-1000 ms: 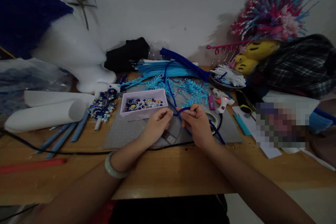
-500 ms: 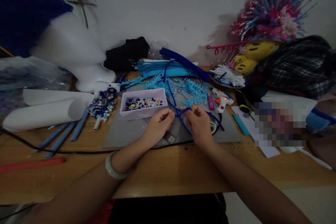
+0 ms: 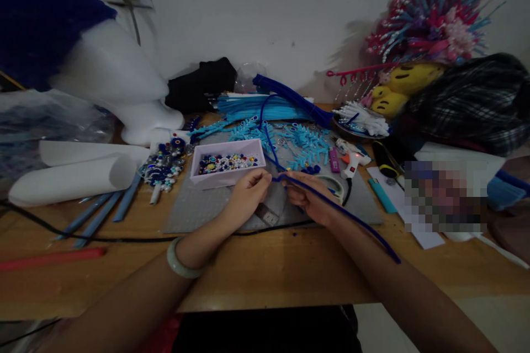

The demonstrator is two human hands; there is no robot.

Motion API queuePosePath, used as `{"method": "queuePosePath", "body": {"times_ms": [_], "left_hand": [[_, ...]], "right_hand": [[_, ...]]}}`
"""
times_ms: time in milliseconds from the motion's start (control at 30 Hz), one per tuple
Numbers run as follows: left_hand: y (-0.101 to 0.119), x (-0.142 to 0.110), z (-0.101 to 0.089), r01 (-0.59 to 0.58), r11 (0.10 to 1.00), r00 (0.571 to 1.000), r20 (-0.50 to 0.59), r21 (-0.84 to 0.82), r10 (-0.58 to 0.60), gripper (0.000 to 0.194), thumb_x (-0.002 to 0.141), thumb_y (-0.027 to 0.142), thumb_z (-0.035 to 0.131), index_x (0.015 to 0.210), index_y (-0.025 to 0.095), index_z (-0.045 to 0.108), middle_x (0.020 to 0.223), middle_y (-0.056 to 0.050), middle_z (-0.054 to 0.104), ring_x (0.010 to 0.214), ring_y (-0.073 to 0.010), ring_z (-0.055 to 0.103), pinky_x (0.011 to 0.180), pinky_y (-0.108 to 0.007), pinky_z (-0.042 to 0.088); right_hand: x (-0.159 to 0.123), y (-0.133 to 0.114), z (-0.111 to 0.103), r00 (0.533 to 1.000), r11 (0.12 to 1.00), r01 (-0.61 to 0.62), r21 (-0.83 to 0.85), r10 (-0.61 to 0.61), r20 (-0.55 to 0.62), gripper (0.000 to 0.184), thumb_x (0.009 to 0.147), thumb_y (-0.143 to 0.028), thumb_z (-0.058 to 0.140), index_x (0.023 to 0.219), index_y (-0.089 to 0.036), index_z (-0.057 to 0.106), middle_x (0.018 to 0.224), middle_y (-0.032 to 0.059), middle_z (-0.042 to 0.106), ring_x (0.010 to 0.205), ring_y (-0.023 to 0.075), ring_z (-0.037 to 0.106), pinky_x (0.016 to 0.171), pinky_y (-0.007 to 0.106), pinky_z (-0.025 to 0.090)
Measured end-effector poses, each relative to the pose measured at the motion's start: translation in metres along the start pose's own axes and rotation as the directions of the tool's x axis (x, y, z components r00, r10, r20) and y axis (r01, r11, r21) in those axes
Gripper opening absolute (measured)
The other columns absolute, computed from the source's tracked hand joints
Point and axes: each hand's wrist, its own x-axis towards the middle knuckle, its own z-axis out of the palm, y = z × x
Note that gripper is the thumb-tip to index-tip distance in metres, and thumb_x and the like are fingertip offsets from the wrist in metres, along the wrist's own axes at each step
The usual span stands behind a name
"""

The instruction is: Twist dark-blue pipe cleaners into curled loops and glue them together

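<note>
Both of my hands pinch a dark blue pipe cleaner (image 3: 351,214) over the grey mat (image 3: 182,210). My left hand (image 3: 249,194) grips it with thumb and forefinger, just in front of the white box of beads (image 3: 227,177). Close by on the right, my right hand (image 3: 308,198) is closed on the same strand, whose free end runs back over my right forearm. Another blue length rises from the fingers toward the dark blue bundle (image 3: 293,100) at the back. Light blue branched pieces (image 3: 310,146) lie behind the hands.
A hot glue gun (image 3: 351,159) with a lit red light lies right of the mat. A black cable (image 3: 136,240) crosses the table front. A white foam head (image 3: 111,77) and rolled white sheet (image 3: 74,174) stand left. Pliers (image 3: 385,160) lie right.
The pipe cleaner's loose end has swung from beyond my right hand to lie back across my right forearm. My right hand has turned and come nearer my left.
</note>
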Motion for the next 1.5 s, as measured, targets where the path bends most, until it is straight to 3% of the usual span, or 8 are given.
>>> {"method": "queuePosePath", "body": {"times_ms": [133,300,733,900,1100,1200,1367,1500], "left_hand": [[0.003,-0.001,0.001,0.026,0.998,1.000,0.004,-0.060,-0.026,0.022,0.072,0.029,0.051,0.057,0.018,0.039,0.042,0.009,0.030,0.037,-0.0041,0.025,0.038,-0.018,0.018],[0.004,-0.002,0.001,0.019,1.000,1.000,0.023,-0.025,-0.018,0.023,0.071,0.031,0.051,0.056,0.018,0.039,0.040,0.009,0.030,0.036,-0.0039,0.024,0.037,-0.018,0.018],[0.005,-0.002,0.001,0.036,0.998,0.999,-0.010,-0.052,-0.037,0.023,0.070,0.031,0.053,0.057,0.018,0.039,0.043,0.010,0.028,0.036,-0.0032,0.025,0.037,-0.018,0.017],[0.004,-0.004,0.001,-0.010,1.000,1.000,0.004,0.022,0.010,0.024,0.073,0.031,0.049,0.056,0.018,0.039,0.042,0.009,0.030,0.038,-0.0046,0.025,0.038,-0.019,0.019],[0.006,-0.006,0.001,-0.055,0.976,0.998,-0.006,0.209,0.057,0.024,0.075,0.029,0.046,0.056,0.018,0.040,0.044,0.008,0.034,0.040,-0.0059,0.029,0.040,-0.020,0.022],[0.005,-0.003,0.000,-0.037,0.986,0.999,-0.001,0.163,0.037,0.023,0.076,0.029,0.046,0.056,0.018,0.039,0.043,0.008,0.033,0.039,-0.0054,0.028,0.040,-0.020,0.021],[0.006,-0.001,0.000,0.033,0.998,0.999,0.011,-0.054,-0.032,0.023,0.073,0.030,0.050,0.057,0.018,0.039,0.040,0.010,0.029,0.035,-0.0038,0.024,0.037,-0.018,0.018],[0.007,-0.002,0.003,0.070,0.983,0.998,0.006,-0.169,-0.070,0.021,0.070,0.028,0.054,0.058,0.017,0.041,0.041,0.010,0.030,0.034,-0.0026,0.025,0.036,-0.017,0.017]], "right_hand": [[-0.001,-0.001,0.001,0.997,0.998,-0.037,0.055,0.033,0.065,0.014,0.064,-0.024,0.062,0.074,-0.015,0.060,0.059,-0.0035,0.054,0.036,-0.0003,0.026,0.036,0.017,0.009],[-0.001,-0.003,0.005,0.994,0.993,-0.100,0.056,0.098,0.046,0.014,0.068,-0.029,0.059,0.068,-0.015,0.055,0.051,-0.0055,0.050,0.033,-0.0004,0.020,0.035,0.018,0.007],[0.003,0.003,0.000,1.000,0.983,0.025,-0.179,-0.027,-0.009,0.029,0.055,-0.030,0.073,0.074,-0.015,0.059,0.049,-0.0083,0.043,0.038,0.0006,0.028,0.039,0.019,0.015],[0.004,0.003,-0.003,0.999,0.950,-0.021,-0.311,0.011,-0.035,0.030,0.053,-0.034,0.073,0.068,-0.014,0.057,0.044,-0.0088,0.041,0.037,0.0017,0.028,0.039,0.020,0.015],[-0.003,0.001,0.006,0.998,0.931,-0.062,-0.359,0.055,-0.030,0.025,0.061,-0.036,0.066,0.066,-0.014,0.056,0.053,-0.0029,0.055,0.035,0.0015,0.026,0.037,0.021,0.013],[-0.005,0.000,0.008,0.996,0.946,-0.061,-0.319,0.037,-0.081,0.021,0.060,-0.029,0.066,0.072,-0.013,0.058,0.055,-0.0027,0.057,0.035,0.0007,0.024,0.037,0.021,0.013],[-0.007,-0.002,0.008,0.989,0.954,-0.052,-0.297,0.008,-0.148,0.026,0.062,-0.027,0.063,0.085,-0.013,0.063,0.039,-0.0071,0.043,0.036,0.0039,0.032,0.037,0.019,0.012],[-0.007,-0.001,0.009,0.986,0.980,0.062,-0.188,-0.090,-0.144,0.022,0.062,-0.026,0.064,0.082,-0.018,0.061,0.051,-0.0058,0.051,0.040,0.0033,0.036,0.037,0.017,0.017]]}}
